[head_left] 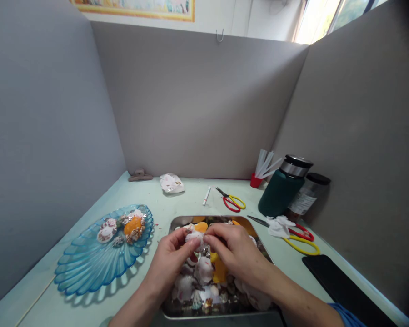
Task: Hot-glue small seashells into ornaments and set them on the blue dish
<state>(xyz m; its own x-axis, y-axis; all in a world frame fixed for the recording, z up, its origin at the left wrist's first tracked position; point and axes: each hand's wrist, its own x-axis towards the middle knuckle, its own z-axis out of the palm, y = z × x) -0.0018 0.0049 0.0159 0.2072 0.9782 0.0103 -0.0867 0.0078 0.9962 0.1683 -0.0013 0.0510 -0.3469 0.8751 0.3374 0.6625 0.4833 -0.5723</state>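
My left hand (170,256) pinches a small whitish shell-like piece (197,237) between thumb and fingers. At the right edge of that piece, the thumb and forefinger of my right hand (236,252) are pinched together on it. Both hands are above a metal tray (218,314) full of mixed seashells (204,270), white, orange and brown. A yellow piece (219,269) lies among them, partly under my right hand. To the left, a blue scalloped glass dish (95,261) carries an orange shell (132,225), a spotted white shell (107,230) and smaller shells.
Small scissors (232,200) and a thin white stick (206,196) lie behind the tray. Larger scissors (298,238) with crumpled tissue (279,225), a black phone-like slab (344,286), a green bottle (282,188) and a red cup of white sticks (256,180) are right. Grey partitions (197,104) enclose the table.
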